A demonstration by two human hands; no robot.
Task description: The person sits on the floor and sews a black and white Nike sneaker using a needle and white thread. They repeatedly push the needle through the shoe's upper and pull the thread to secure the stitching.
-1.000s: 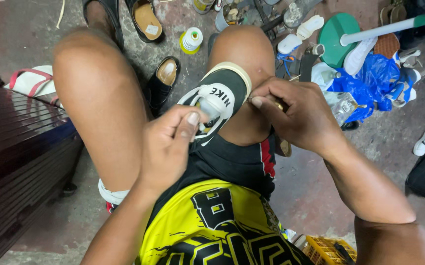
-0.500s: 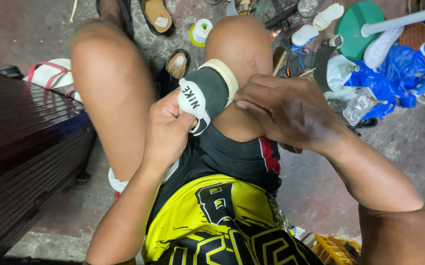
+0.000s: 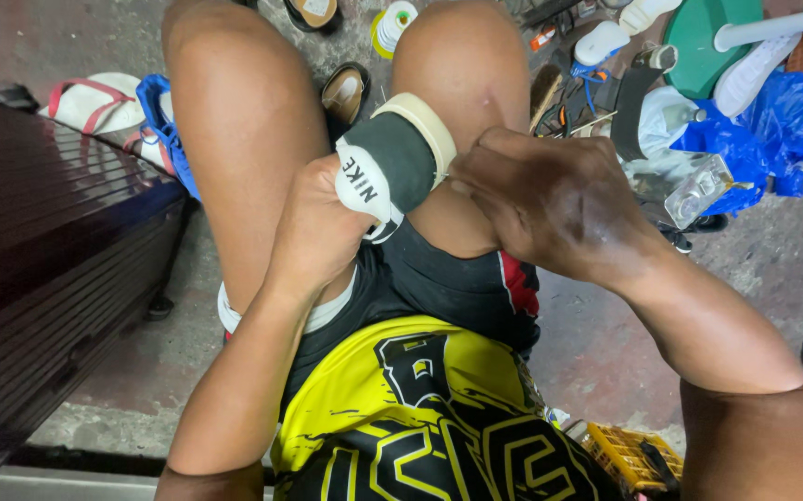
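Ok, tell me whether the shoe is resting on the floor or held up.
Held up: the black-and-white shoe sits between the left hand and right hand, above the knees.

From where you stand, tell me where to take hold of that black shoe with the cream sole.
Grip the shoe at its black heel end, coming from the left, as the left hand does now. The heel is the rounded lower end and fills a closed palm. The cream sole edge faces up and right, and the right hand presses at that side, so probably leave it free.

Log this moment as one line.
left hand: holds black shoe | right hand: on shoe's tan sole edge | shoe over knees
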